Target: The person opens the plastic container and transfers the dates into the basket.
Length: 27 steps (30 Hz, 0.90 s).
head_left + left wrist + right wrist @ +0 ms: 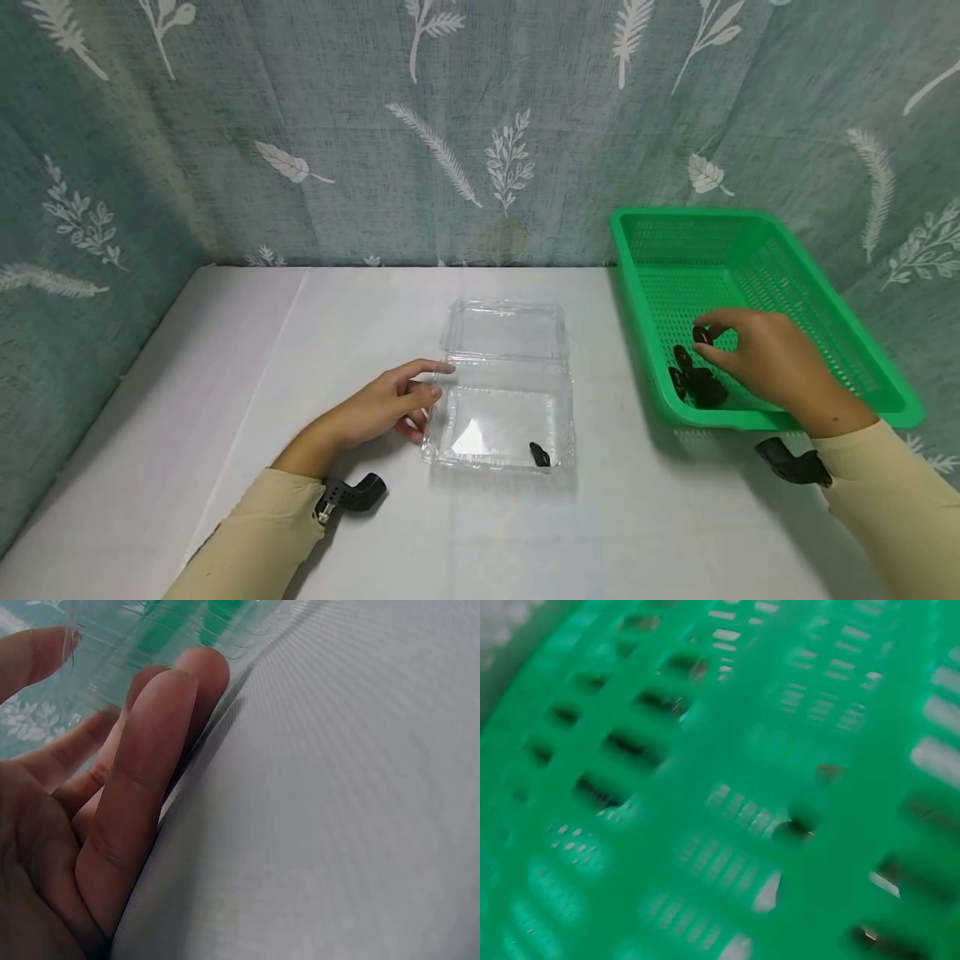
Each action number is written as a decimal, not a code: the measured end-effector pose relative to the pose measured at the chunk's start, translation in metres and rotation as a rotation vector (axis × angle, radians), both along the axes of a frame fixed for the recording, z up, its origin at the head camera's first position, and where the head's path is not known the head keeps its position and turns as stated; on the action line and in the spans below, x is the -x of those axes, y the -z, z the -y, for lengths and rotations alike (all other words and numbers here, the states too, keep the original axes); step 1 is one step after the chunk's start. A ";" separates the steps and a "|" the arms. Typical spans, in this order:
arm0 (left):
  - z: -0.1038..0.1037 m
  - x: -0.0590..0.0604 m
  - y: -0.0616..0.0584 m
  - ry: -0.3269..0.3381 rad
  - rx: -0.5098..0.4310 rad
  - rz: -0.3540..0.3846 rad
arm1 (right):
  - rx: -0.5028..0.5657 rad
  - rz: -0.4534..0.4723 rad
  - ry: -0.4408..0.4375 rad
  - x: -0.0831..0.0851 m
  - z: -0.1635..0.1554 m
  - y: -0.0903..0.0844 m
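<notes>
A clear plastic clamshell box (501, 417) lies with its lid (506, 329) folded back. My left hand (390, 404) holds its left edge, one finger reaching over the rim and the others bent low against the side. Inside the box, near the front right corner, is a small dark piece (539, 455). Over the green basket (750, 421), my right hand (768, 358) pinches a small, dark brown, glossy rounded piece (702, 335) between thumb and fingertips; its kind cannot be told. Several similar dark pieces (705, 388) lie below, in the basket's front left corner.
The green basket's slotted wall (705, 750) fills the right wrist view, blurred. A white cloth (337, 333) covers the table. Behind it hangs a grey-green leaf-patterned curtain (337, 108). Both wrists carry black camera mounts (360, 493).
</notes>
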<state>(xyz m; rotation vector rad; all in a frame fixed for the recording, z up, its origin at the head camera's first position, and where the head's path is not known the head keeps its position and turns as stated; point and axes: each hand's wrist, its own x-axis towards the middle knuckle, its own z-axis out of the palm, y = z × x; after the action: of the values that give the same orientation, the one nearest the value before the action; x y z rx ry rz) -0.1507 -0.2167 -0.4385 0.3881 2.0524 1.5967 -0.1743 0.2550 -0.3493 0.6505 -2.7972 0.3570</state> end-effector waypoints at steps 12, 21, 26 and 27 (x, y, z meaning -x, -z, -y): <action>0.001 0.002 0.002 0.001 -0.008 -0.002 | -0.166 0.313 0.064 0.019 -0.015 0.011; 0.000 0.003 -0.004 -0.023 0.015 -0.001 | -0.178 0.336 0.083 0.025 -0.017 0.011; 0.001 0.002 -0.001 -0.022 0.010 0.014 | -0.148 0.277 0.109 0.021 -0.015 0.010; 0.001 0.002 -0.001 -0.018 0.007 0.014 | -0.138 0.252 0.111 0.019 -0.014 0.009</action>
<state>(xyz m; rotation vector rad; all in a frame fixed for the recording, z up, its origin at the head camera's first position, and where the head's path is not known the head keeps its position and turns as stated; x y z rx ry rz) -0.1526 -0.2180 -0.4378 0.3559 2.0565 1.5977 -0.1937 0.2685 -0.3584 0.5068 -3.1049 0.2399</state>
